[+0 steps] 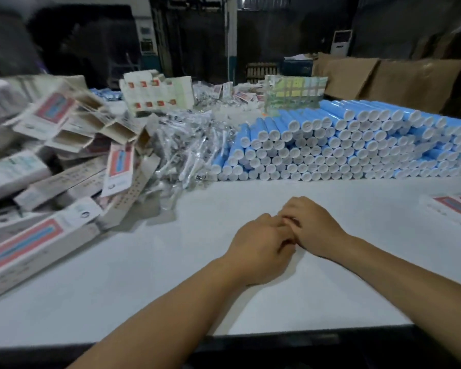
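Left grip (261,246) and right grip (314,227) rest together on the table (144,275), fingers curled into each other; whether anything is pinched there is hidden. Blue tubes (330,145) lie stacked caps-forward beyond them, probably for quick picking

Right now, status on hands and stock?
Left hand, right hand touching on white table, contents unclear. Blue plastic tubes with white caps stacked beyond, untouched. Nothing between.

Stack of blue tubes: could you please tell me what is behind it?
Behind the stack of blue tubes stand a clear-wrapped bundle of pale green packs and brown cardboard. Their lower parts and the table behind the stack are hidden by the tubes.
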Tool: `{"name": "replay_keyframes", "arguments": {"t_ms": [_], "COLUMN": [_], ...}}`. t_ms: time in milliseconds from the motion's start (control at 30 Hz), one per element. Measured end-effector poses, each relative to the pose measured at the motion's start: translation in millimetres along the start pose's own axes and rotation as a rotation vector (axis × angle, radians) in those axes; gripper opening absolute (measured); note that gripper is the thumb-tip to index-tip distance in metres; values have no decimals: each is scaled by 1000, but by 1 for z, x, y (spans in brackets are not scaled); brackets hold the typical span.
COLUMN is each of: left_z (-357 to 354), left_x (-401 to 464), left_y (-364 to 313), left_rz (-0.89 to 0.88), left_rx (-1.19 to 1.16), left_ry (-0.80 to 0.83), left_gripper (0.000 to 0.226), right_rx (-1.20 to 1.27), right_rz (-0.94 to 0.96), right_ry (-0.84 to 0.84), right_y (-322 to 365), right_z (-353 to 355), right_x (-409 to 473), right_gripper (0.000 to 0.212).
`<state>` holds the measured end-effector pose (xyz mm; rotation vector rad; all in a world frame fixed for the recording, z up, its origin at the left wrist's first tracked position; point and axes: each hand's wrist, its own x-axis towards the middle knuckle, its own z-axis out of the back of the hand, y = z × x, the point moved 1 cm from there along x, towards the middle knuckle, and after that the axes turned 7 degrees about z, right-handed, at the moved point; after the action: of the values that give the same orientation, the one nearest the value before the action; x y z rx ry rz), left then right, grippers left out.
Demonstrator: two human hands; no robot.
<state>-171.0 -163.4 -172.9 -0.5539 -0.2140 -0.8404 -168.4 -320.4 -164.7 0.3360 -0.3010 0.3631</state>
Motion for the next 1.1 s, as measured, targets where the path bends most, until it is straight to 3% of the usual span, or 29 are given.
{"name": "replay_keyframes", "arguments": {"t_ms": [167,300,400,533,733,800,967,1100], "left_z": [3,25,67,141,222,232,227,218], "left_x": [0,2,5,1,0,5,31,43], "left_y": [-4,-4,8,53,146,172,205,212], "left_rz": [7,23,36,78,373,463,623,682], "left_rx": [36,51,212,430,660,787,925,924], "left_ry": [14,169,232,115,-203,-160,135,116], "left_gripper": [18,22,25,26,28,33,60,71], "right_rx": [43,23,-4,-5,15,23,39,65], "right_rz": [23,16,-2,-4,-27,-28,-28,-35], "right_ry": [-28,-36,-52,-71,-85,-82,-72,-80], "right_y": [-10,-9,-9,-8,-7,-6,-4,0], "right_z": [-6,-7,-7,-10,-11,-10,-7,-5], "right_x": [-2,-4,-4,-5,-4,-3,-3,-3], "right_gripper": [18,18,19,27,43,47,43,41]}}
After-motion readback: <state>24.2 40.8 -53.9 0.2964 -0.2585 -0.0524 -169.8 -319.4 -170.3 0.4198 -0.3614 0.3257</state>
